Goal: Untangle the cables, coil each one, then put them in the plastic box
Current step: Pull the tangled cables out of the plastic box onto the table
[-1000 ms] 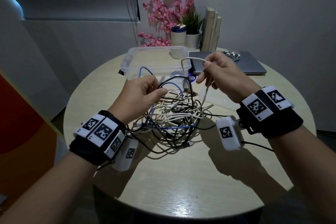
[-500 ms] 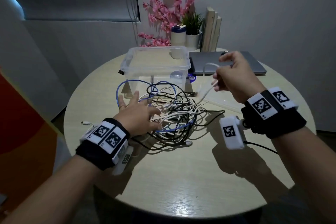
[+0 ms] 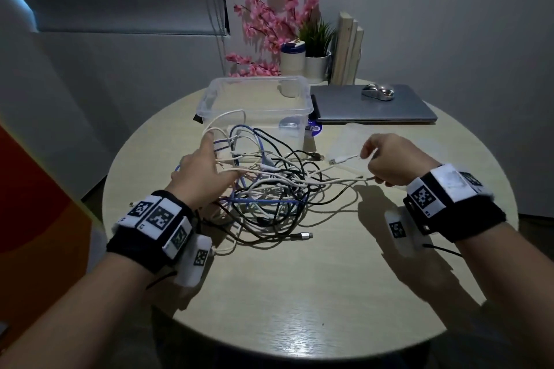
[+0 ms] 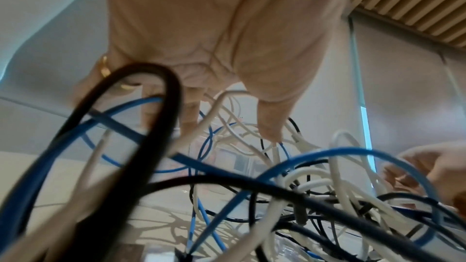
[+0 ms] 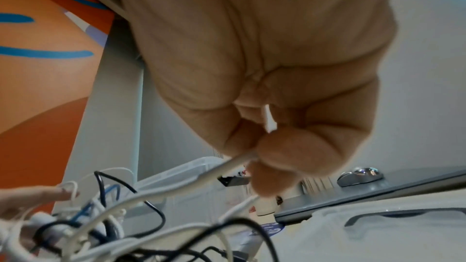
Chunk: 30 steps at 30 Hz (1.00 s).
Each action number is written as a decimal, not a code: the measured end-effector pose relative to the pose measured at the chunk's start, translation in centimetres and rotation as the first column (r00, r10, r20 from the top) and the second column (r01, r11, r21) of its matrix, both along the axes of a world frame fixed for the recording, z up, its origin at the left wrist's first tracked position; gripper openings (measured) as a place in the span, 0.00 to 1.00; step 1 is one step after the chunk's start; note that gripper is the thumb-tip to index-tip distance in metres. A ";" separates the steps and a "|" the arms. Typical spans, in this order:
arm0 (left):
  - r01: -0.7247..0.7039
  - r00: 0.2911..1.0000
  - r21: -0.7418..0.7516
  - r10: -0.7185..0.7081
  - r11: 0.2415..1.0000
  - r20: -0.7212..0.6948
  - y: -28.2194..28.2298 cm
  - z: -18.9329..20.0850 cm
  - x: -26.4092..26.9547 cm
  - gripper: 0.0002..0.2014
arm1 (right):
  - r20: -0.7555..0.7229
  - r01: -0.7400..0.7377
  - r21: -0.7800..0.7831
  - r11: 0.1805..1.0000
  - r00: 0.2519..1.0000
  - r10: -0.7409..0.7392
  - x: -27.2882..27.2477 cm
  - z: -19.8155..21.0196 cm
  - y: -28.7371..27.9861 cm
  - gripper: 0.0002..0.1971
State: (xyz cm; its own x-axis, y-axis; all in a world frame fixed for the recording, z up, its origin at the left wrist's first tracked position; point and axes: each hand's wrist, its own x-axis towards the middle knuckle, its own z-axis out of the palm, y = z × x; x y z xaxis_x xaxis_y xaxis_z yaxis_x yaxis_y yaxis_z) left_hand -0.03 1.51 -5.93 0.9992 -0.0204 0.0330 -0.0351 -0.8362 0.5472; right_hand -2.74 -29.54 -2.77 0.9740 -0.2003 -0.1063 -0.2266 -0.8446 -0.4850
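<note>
On the round table (image 3: 299,293), the left hand (image 3: 204,172) sits at the left edge of the cable tangle (image 3: 269,189), fingers straight and spread, pushed in among white and blue loops that drape over them. The tangle of black, white and blue cables lies at table centre, just in front of the clear plastic box (image 3: 257,99), which stands open with one white loop rising against its near wall. Right of the tangle, the right hand (image 3: 389,159) has its fingers curled, pinching a white cable (image 3: 344,180) near its plug end, just above a clear lid (image 3: 350,144). Behind it lies a closed laptop (image 3: 374,108) carrying a mouse (image 3: 378,92)
</note>
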 end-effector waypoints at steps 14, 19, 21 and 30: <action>0.138 0.980 -0.512 -0.042 0.848 0.193 -1.4 2.1 -0.7 0.58 | -0.005 -0.486 0.060 0.872 0.874 0.487 -0.1 -0.7 6.2 0.22; 0.262 0.948 -0.568 -0.099 0.780 0.302 -1.2 2.7 -1.1 0.67 | -0.151 -0.527 -0.084 0.846 0.846 0.512 -0.3 -1.7 6.9 0.21; 0.290 0.943 -0.583 -0.121 0.759 0.311 -1.0 2.6 -1.2 0.69 | -0.099 -0.505 -0.168 0.847 0.863 0.495 -0.2 -1.9 7.2 0.17; 0.129 0.954 -0.313 -0.031 0.941 0.299 0.5 2.5 0.0 0.10 | 0.186 -0.377 -0.123 0.918 0.900 0.395 0.9 -1.0 6.9 0.13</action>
State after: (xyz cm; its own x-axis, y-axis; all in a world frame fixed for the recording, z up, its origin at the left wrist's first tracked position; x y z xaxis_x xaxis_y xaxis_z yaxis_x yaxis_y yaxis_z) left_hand -0.06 2.01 -3.46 0.9415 -0.0394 0.3348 -0.2899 -0.6014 0.7445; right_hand -1.83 -22.66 -3.82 0.9751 0.1965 0.1026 0.2214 -0.8843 -0.4111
